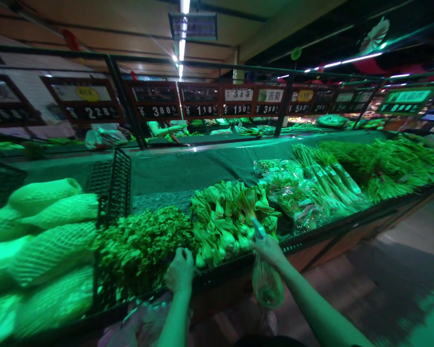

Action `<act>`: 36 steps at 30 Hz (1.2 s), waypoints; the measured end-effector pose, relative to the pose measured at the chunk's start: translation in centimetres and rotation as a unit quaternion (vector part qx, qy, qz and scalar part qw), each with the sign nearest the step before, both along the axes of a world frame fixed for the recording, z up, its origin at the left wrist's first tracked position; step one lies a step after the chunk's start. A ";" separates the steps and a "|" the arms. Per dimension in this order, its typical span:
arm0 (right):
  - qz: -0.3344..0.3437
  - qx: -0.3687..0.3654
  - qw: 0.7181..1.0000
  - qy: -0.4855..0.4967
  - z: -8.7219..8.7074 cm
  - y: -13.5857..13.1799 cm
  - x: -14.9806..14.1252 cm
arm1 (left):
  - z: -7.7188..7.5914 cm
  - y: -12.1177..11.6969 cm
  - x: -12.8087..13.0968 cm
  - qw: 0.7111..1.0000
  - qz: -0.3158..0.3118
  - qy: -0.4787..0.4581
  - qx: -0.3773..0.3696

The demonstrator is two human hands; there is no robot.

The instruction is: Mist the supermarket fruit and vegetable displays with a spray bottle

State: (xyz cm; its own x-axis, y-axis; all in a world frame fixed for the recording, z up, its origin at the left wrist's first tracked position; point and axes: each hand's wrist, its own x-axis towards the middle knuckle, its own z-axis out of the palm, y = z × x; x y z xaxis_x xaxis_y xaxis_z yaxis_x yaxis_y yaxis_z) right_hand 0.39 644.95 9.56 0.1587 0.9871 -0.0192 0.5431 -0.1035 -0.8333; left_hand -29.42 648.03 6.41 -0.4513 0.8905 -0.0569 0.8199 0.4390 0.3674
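My left hand (180, 271) presses into a heap of dark leafy greens (141, 250) at the display's front edge, with its fingers curled down among the leaves. To the right of that heap lies a pile of bok choy (227, 224). My right hand (269, 248) is raised over the display's front rim (231, 277), just below the bok choy. It grips the top of a clear plastic bag (266, 284), which hangs down with some green contents. A small bluish strip (258, 229) sticks up from that hand.
Netted pale produce (47, 246) fills the left, beside a black wire rack (112, 188). Bagged herbs (289, 193) and bundled green onions (329, 176) lie to the right on a dark green mat (188, 168). A person's arm (166, 128) shows beyond the far rail, beneath price signs (198, 101).
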 end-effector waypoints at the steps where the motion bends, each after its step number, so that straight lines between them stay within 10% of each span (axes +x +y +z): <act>1: -0.039 0.001 0.999 -0.011 0.2 0.1 1.6 | 0.0 0.0 0.0 1.000 -0.001 -0.002 0.000; 7: -0.069 0.003 0.997 -0.024 1.5 1.1 3.7 | -0.2 0.0 0.0 1.000 0.001 -0.009 0.000; 18: 0.211 0.024 0.977 0.006 5.0 1.9 -10.0 | 0.0 -0.1 -0.2 1.000 -0.004 -0.001 0.005; 29: -0.099 0.033 0.994 -0.010 3.6 3.9 3.1 | -0.3 0.1 0.2 1.000 0.006 -0.001 0.010; 36: -0.025 0.039 0.999 -0.024 4.8 6.2 1.0 | -0.1 -0.2 0.1 1.000 0.009 -0.001 0.013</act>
State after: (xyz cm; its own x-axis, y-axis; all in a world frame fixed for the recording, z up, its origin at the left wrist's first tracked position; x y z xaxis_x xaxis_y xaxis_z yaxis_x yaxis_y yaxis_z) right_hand 1.34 651.17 14.33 0.2065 0.9762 0.0657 0.5780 -0.0676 -0.8132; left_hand -29.28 647.85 6.29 -0.4663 0.8839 -0.0357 0.8115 0.4435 0.3805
